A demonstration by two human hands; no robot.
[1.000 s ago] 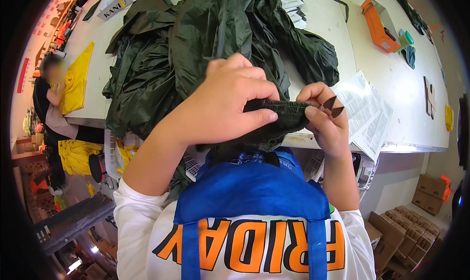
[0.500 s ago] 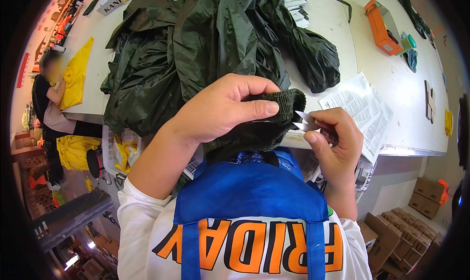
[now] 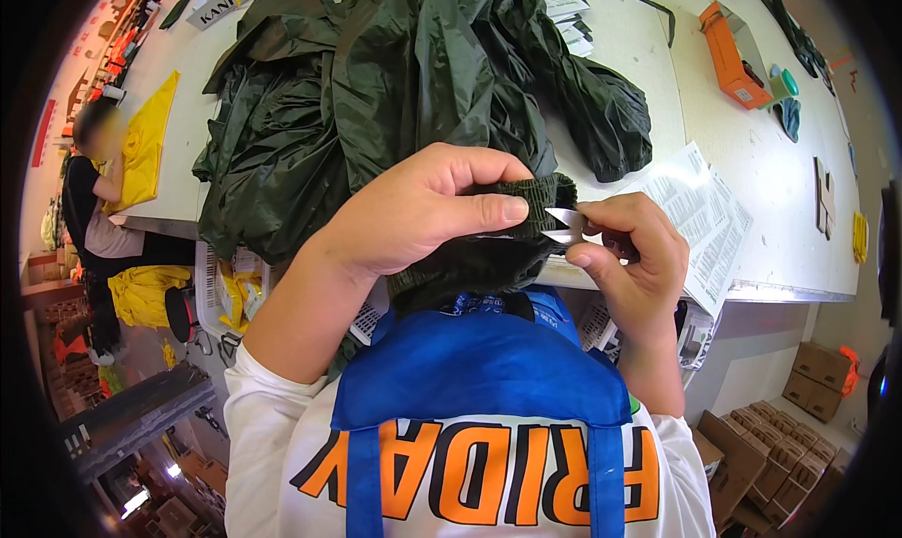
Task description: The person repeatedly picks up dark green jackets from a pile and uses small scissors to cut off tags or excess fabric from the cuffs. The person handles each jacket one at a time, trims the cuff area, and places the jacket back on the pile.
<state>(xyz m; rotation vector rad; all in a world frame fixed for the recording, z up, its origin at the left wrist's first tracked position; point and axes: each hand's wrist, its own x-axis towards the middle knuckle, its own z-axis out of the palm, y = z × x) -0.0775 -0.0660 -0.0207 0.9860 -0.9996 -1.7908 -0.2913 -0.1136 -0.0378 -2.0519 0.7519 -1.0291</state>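
Note:
A dark green, shiny garment point(image 3: 395, 77) lies crumpled over the near part of the table. My left hand point(image 3: 409, 204) pinches its gathered elastic cuff point(image 3: 545, 198) between thumb and fingers, just above the table's front edge. My right hand point(image 3: 631, 251) is closed on small thread snips point(image 3: 567, 220). Their two pointed blades are parted and lie against the cuff's right end. The snips' handle is mostly hidden by my right fingers. Another gathered sleeve point(image 3: 606, 115) of the garment rests on the table behind my right hand.
Printed paper sheets point(image 3: 700, 223) lie right of my right hand. An orange box point(image 3: 728, 54) and a green tape roll point(image 3: 783, 84) stand at the far right. At left, a person point(image 3: 99, 176) handles yellow cloth point(image 3: 150, 148). Cardboard boxes point(image 3: 766, 453) are stacked low at right.
My right hand has moved slightly left with the snips, bringing the blades from just beside the cuff onto its edge. My left hand still pinches the cuff, almost in place.

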